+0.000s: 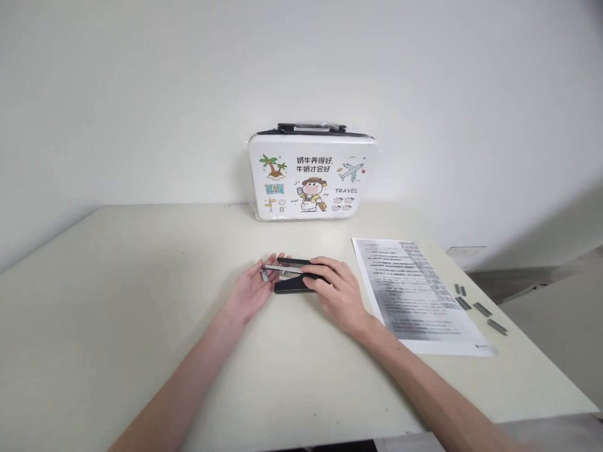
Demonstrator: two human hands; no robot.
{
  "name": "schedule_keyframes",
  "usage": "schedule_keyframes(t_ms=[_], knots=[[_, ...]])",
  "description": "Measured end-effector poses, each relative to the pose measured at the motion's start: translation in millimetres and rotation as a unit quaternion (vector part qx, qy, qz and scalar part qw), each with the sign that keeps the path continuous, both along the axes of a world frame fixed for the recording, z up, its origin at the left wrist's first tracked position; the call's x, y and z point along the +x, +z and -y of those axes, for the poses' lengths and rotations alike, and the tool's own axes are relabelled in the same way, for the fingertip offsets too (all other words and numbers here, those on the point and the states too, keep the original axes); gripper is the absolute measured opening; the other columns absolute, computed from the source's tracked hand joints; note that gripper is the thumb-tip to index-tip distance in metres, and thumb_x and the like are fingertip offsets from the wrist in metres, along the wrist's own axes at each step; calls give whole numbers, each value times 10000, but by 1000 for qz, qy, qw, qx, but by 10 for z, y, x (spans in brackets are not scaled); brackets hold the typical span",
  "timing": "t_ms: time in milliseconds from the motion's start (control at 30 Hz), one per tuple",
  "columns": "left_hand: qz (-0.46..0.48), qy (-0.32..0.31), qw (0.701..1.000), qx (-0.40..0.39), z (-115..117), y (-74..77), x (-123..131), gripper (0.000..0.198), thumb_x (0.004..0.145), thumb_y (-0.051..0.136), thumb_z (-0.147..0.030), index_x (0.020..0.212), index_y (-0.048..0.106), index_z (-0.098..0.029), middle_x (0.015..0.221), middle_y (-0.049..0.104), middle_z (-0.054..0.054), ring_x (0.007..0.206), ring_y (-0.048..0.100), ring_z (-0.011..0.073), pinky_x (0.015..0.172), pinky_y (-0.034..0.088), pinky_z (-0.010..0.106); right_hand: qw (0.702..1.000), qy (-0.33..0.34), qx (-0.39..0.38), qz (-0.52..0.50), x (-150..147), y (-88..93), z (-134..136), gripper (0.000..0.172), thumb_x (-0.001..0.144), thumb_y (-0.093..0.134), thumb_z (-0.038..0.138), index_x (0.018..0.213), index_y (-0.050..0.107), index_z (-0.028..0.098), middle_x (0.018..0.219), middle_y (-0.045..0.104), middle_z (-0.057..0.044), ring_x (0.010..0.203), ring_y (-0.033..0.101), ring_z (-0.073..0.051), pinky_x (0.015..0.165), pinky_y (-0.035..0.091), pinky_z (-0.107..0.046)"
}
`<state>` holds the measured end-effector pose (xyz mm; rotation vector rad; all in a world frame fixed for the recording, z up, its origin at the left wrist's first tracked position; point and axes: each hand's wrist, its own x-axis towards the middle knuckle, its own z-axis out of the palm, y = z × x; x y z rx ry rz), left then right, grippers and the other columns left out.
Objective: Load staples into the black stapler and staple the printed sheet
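Observation:
A black stapler (294,285) sits on the table in front of me with its top swung up and the metal staple channel exposed. My right hand (340,294) grips its hinge end, fingers wrapped over the raised parts. At the opposite end is my left hand (252,292), palm turned up. A small grey strip of staples (265,274) appears to rest against its fingers, beside the tip of the channel. Some of the left fingers are hidden behind the stapler.
A printed sheet of paper (409,295) lies right of my hands. Several loose staple strips (482,309) are scattered near the table's right edge. A white cartoon-printed case (313,179) stands at the back against the wall (164,94).

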<state>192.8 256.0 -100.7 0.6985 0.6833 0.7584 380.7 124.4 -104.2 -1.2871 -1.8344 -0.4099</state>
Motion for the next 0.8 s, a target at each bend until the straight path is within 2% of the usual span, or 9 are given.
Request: schedule_keyframes(t_ms=[233,333,400,467,567,667,800], knots=[[4,36,999,8,-15,36,12,251,1008,516,-298,965,730,-173,1198,743,152,1197,699,259,1151,520,432,999,-24,-7,-32,54,17,12,361,959,488,6,1041,697,289,1236,778,-30,1289,631,-257,963,519,-476],[-23,97,993,69,-34,28,21,176,947,590,-293,872,711,-189,1087,746,128,1097,716,246,1096,540,424,998,-25,12,-59,76,28,7,365,930,499,-16,1056,674,278,1217,780,-36,1257,635,-261,976,525,-484],[-83,138,979,128,-20,38,15,159,904,622,-313,889,724,-192,1013,724,96,993,711,223,999,561,393,996,-28,18,-77,87,26,-7,362,915,509,-20,1066,658,273,1214,779,-41,1250,635,-267,982,530,-493],[-177,155,954,186,23,70,-4,223,877,633,-353,987,762,-209,938,679,54,891,669,197,857,554,340,995,-32,13,-97,93,15,-25,365,896,521,-21,1075,646,272,1221,775,-44,1257,635,-275,984,535,-507],[-292,147,913,243,109,138,-38,325,858,643,-376,1119,779,-241,807,578,0,748,560,164,679,461,274,993,-33,18,-116,95,-3,-50,378,876,534,-28,1081,634,275,1220,774,-38,1250,637,-284,978,547,-522],[-286,148,913,251,165,182,-51,319,876,631,-373,1121,757,-213,742,491,-24,660,454,140,607,383,257,991,-35,35,-124,95,-4,-57,390,874,541,-41,1081,624,279,1207,778,-28,1231,629,-277,974,562,-512],[-257,154,916,267,189,193,-46,321,932,591,-411,1107,750,-195,730,458,-21,622,404,137,565,341,254,987,-53,39,-147,100,4,-48,378,853,565,-33,1062,610,279,1183,780,-29,1194,631,-272,957,576,-495]])
